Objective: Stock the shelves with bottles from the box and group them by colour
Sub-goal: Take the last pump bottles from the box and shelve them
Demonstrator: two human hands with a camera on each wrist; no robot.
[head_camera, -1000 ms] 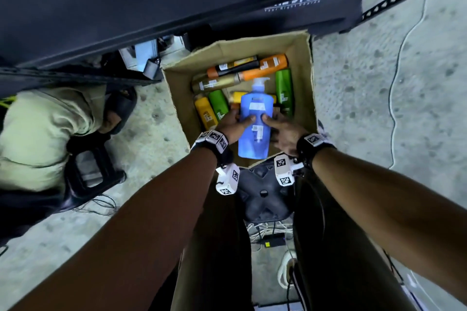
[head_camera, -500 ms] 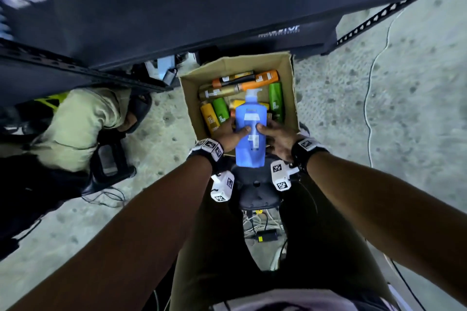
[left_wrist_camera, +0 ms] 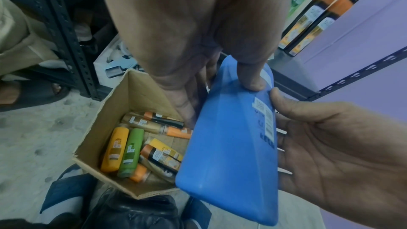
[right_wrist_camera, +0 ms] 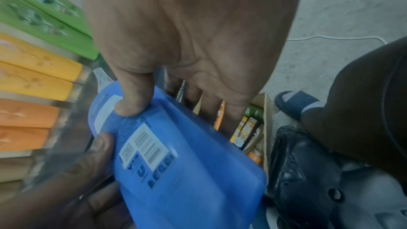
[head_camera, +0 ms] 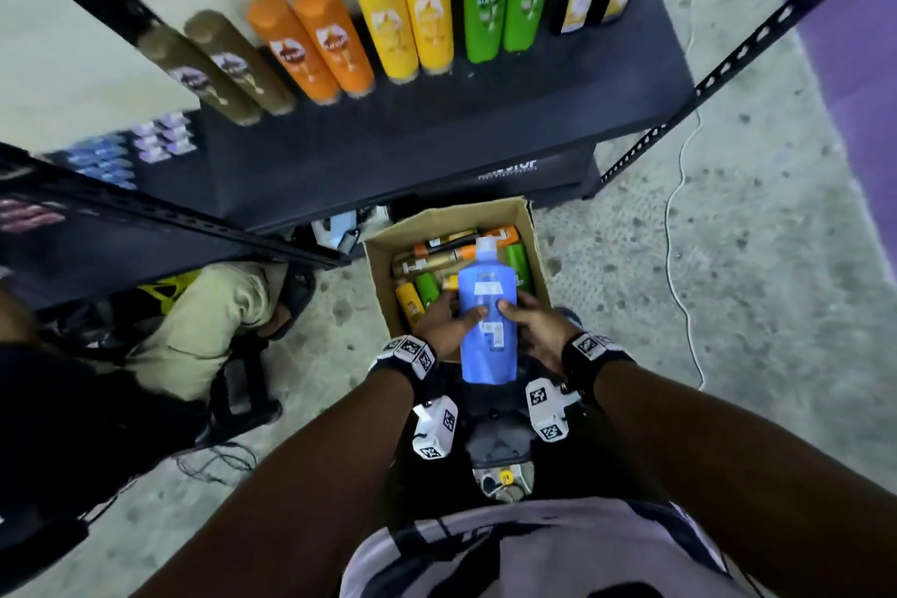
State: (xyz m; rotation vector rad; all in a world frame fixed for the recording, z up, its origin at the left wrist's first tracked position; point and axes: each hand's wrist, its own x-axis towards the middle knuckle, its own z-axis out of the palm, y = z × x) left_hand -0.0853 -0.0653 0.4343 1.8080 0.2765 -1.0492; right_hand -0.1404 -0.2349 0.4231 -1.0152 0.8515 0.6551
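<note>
A big blue bottle (head_camera: 488,321) with a pump top and a white label is being held up over the box (head_camera: 531,253), pump end pointing to the shelf (head_camera: 437,131). Small orange, yellow, green and brown bottles are lying flat inside the brown box. On the shelf, bottles are being kept standing in pairs: brown, orange, yellow, green, black.
</note>
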